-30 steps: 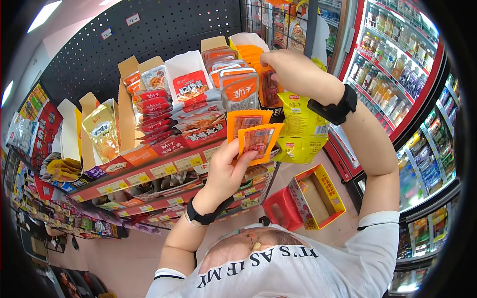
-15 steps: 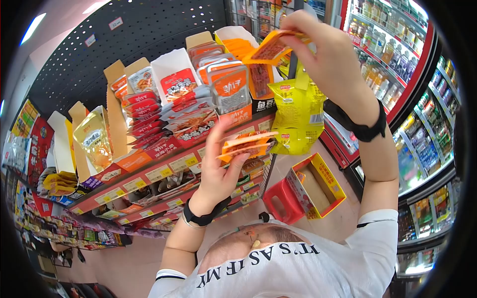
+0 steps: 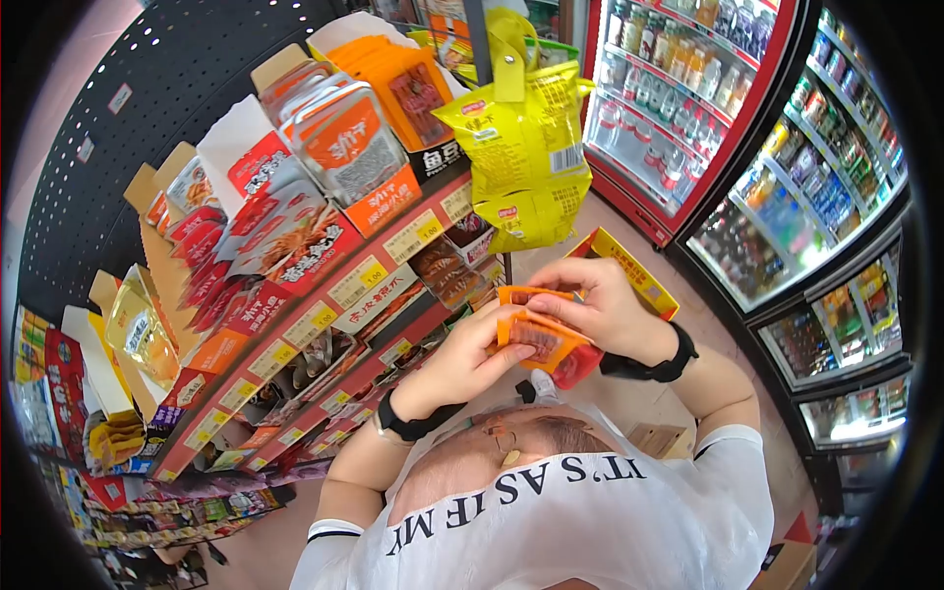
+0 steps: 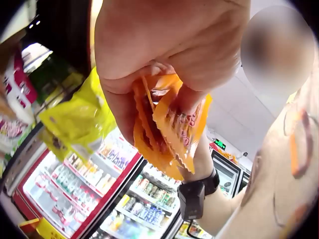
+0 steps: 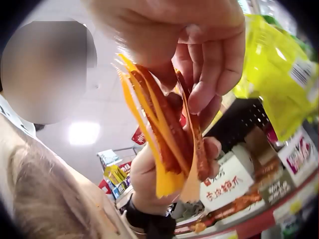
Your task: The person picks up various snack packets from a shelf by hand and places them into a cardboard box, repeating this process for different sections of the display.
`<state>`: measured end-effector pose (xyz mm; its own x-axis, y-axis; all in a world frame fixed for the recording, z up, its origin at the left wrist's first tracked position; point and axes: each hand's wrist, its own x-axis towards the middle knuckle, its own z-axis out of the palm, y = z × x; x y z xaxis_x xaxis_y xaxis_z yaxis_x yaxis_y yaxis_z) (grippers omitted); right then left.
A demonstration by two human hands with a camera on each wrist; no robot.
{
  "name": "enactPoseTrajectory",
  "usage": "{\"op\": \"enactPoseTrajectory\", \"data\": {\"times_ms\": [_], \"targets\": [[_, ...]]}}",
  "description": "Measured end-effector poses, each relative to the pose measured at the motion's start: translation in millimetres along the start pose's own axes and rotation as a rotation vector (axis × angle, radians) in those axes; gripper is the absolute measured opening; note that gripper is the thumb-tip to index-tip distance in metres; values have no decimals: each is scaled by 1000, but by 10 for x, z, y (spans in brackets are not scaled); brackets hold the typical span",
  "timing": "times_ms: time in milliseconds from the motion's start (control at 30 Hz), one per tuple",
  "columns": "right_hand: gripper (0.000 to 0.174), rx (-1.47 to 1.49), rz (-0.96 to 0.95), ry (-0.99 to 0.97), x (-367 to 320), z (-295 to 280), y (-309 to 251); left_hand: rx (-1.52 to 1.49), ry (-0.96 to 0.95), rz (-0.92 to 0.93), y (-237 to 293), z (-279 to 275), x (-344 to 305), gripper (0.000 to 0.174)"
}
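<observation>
In front of the chest, my left hand (image 3: 467,359) holds several small orange snack packets (image 3: 539,339) together, thumb on the near face. My right hand (image 3: 615,310) meets it from the other side and pinches a packet near the top edge. Seen from the left wrist, the orange packets (image 4: 172,129) stand slightly fanned between thumb and fingers. From the right wrist, reddish-brown strips show through the packets (image 5: 159,124), and the right thumb and fingers grip the one closest to the shelf. An open box of the same orange packets (image 3: 398,84) sits at the shelf's right end.
Yellow snack bags (image 3: 521,138) hang at the shelf's end. Boxes of grey-and-orange packets (image 3: 344,143) and red packets (image 3: 285,216) fill the shelf above a price-tag rail (image 3: 369,275). A yellow-rimmed box (image 3: 639,280) stands on the floor beyond the hands; drink fridges (image 3: 678,108) line the right.
My right hand has come down from the box of orange packets, bringing a packet to those in my left hand. Both hands are now together at the chest, and the view has shifted right.
</observation>
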<state>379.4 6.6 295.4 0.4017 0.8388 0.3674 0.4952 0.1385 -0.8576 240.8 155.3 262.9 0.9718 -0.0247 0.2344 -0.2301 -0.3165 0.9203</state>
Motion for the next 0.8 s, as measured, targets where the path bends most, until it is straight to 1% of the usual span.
{"op": "enactPoseTrajectory", "data": {"times_ms": [33, 67, 100, 133, 167, 200, 233, 267, 300, 333, 367, 400, 433, 467, 500, 533, 567, 600, 633, 667, 700, 733, 767, 800], "targets": [[21, 103, 134, 15, -102, 33, 87, -3, -15, -9, -97, 68, -6, 30], [21, 108, 142, 27, -205, 65, 258, -177, -25, -125, -181, 124, -5, 32], [26, 323, 236, 103, -299, 87, 486, -345, -37, -236, -273, 168, 26, 35], [32, 539, 325, 179, -398, 102, 667, -339, -52, -237, -400, 230, 62, 35], [40, 667, 450, 225, -512, 117, 765, -382, -4, -227, -546, 298, 111, 38], [40, 670, 446, 239, -588, 157, 824, -425, 45, -220, -665, 349, 164, 41], [41, 635, 454, 349, -658, 198, 878, -410, -4, -262, -743, 373, 222, 46], [43, 599, 463, 458, -730, 246, 955, -405, -16, -265, -812, 427, 278, 46], [45, 665, 526, 419, -856, 265, 1131, -396, -7, -253, -885, 507, 327, 48], [45, 670, 523, 428, -931, 285, 1216, -387, 3, -241, -995, 593, 375, 50], [44, 776, 603, 389, -996, 301, 1280, -317, -13, -177, -1258, 693, 400, 62], [43, 883, 682, 348, -1036, 298, 1315, -314, -22, -182, -1269, 763, 477, 62], [39, 932, 699, 386, -1038, 291, 1303, -300, -30, -199, -1286, 825, 559, 66], [39, 939, 703, 397, -1060, 259, 1364, -288, -38, -216, -1305, 894, 644, 71], [38, 853, 742, 394, -1095, 222, 1456, -311, -64, -251, -1387, 975, 729, 77], [36, 768, 786, 389, -1132, 182, 1515, -317, -74, -265, -1505, 1069, 805, 77], [34, 790, 823, 446, -1136, 126, 1567, -258, -78, -244, -1636, 1167, 881, 77], [34, 800, 845, 455, -1137, 87, 1658, -202, -84, -226, -1746, 1247, 949, 77], [32, 779, 763, 516, -1153, 69, 1798, -173, -102, -234, -1756, 1301, 1056, 77], [31, 757, 691, 581, -1192, 61, 1923, -313, -143, -253, -1781, 1358, 1147, 74], [31, 774, 737, 603, -1227, 57, 2014, -364, -156, -281, -1857, 1423, 1224, 74], [30, 827, 736, 626, -1231, 39, 2116, -417, -170, -310, -1950, 1500, 1296, 73], [29, 877, 732, 650, -1250, 5, 2239, -410, -195, -340, -2060, 1573, 1352, 73], [29, 890, 774, 671, -1293, -12, 2380, -402, -217, -370, -2165, 1638, 1385, 72]]}}
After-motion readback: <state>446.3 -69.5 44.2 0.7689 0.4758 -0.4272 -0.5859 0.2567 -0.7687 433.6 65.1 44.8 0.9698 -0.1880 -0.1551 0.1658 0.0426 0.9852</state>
